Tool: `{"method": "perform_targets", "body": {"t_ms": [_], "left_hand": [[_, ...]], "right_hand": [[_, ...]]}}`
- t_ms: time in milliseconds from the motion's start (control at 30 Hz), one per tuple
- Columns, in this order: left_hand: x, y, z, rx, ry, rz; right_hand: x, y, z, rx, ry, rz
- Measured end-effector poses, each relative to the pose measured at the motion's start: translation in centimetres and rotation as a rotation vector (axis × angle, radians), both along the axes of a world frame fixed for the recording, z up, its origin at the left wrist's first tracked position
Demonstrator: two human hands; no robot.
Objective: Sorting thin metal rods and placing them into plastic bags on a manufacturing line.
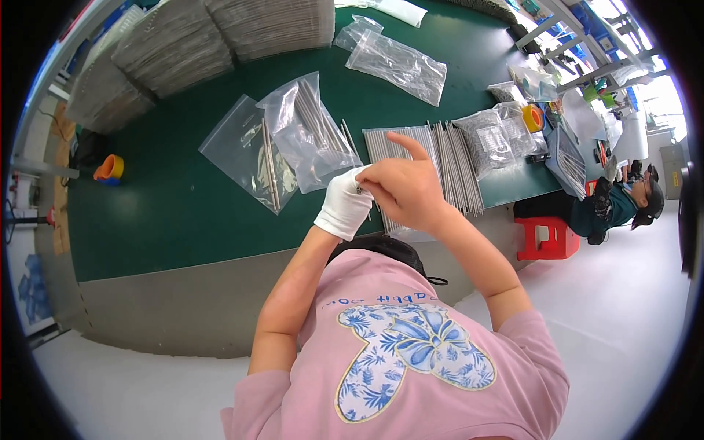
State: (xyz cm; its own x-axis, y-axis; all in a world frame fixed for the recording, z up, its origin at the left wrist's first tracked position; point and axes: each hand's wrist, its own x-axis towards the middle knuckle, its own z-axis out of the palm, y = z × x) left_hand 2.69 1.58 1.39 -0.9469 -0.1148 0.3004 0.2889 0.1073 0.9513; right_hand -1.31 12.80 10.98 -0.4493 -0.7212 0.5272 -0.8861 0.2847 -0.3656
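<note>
Hands: two, meeting above the near edge of the counter; the left hand wears a white glove, the right hand is bare.
Grip: both hands pinch closed on one small metal piece held between them; right forefinger sticks up free.
Rods: one wide row of thin metal rods lies side by side near the counter's right end, just beyond the hands.
Bags: two clear bags with rods overlap at mid-counter; one longer clear bag lies toward the far edge; two bags of small grey parts sit at the right end.
Tape: one orange roll at the left end, one yellow roll at the right.
Stacks: three grey piles of flat sheets at the far left corner.
Surface: green mat on a grey counter.
Room: pale floor, one red stool, one seated co-worker to the right.
</note>
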Motion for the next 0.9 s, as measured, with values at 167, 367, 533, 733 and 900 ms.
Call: {"method": "perform_targets", "body": {"t_ms": [167, 367, 533, 733, 900], "left_hand": [[0.1, 0.2, -0.4, -0.042, -0.006, -0.011], [0.0, 0.5, -0.7, -0.020, -0.015, 0.017], [0.1, 0.3, -0.8, -0.061, -0.021, -0.006], [0.2, 0.3, 0.1, -0.011, -0.007, -0.028], [0.1, 0.0, 0.0, -0.001, -0.009, -0.064]], "right_hand": [[0.2, 0.0, 0.4, 0.051, 0.116, -0.007], [0.0, 0.2, 0.4, -0.024, -0.077, 0.002], [0.1, 0.2, -0.2, -0.050, -0.072, -0.030], [0.2, 0.4, 0.1, -0.044, -0.050, -0.009], [0.2, 0.3, 0.2, -0.025, -0.017, 0.000]]}}
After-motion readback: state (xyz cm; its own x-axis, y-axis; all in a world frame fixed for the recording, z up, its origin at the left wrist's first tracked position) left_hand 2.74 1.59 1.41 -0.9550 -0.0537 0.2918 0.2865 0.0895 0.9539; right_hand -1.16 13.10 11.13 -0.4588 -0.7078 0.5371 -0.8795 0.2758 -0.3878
